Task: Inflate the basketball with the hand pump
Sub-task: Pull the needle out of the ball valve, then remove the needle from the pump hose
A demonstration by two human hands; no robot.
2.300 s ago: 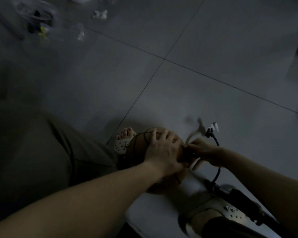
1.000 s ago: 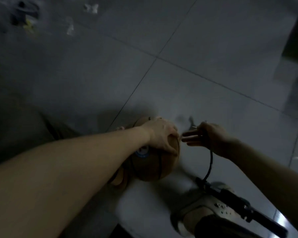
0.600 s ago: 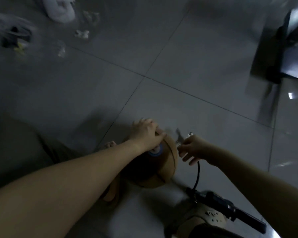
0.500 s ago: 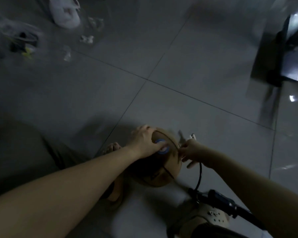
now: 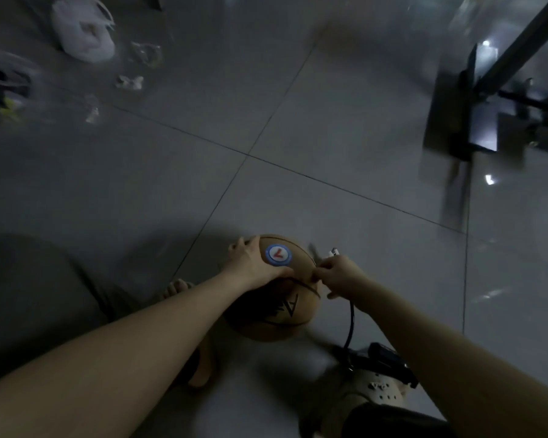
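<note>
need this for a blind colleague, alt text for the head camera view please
A person's left hand holds a tan basketball on a dim grey tiled floor while the right hand pinches the end of a black hose at the ball's side. The hose runs down to a black hand pump near the person's foot.

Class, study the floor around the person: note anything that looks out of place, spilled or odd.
Loose litter lies on the tiles at the far left: a white plastic bag, crumpled clear wrappers and a small white scrap. Nothing looks spilled or broken around the basketball.
</note>
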